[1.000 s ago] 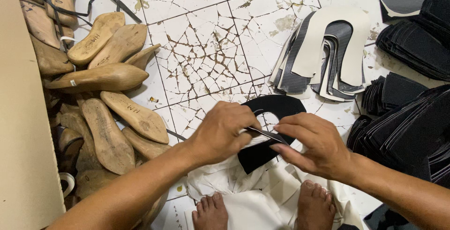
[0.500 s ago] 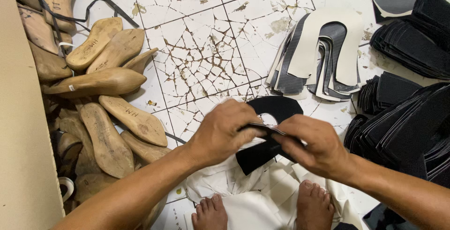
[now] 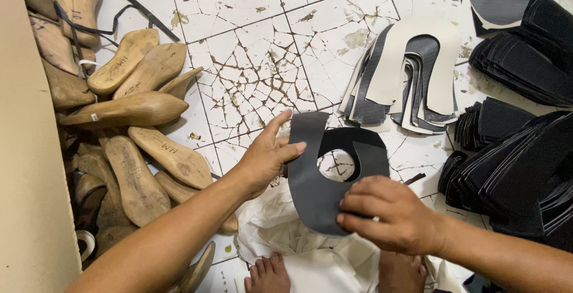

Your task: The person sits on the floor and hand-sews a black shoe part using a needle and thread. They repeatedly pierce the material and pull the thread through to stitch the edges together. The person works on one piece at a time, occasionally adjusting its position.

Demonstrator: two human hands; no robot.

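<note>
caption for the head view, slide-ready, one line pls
Both hands, left hand and right hand, hold a dark U-shaped cut piece above a cracked tile floor, wooden shoe lasts alongside.

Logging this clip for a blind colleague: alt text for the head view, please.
Both hands, left hand and right hand, hold a dark U-shaped shoe piece over a cracked tile floor. Wooden shoe forms lie left, stacked dark pieces right.

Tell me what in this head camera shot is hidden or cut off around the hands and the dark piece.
- Dark horseshoe-shaped piece: its lower edge, covered by the right hand.
- Anything in the right hand's palm: hidden by its own back.
- White cloth: partly under the forearms, cut by the bottom edge.
- Black stacks: cut by the right edge.
- Wooden shoe forms: the lower ones buried in the pile.
</note>
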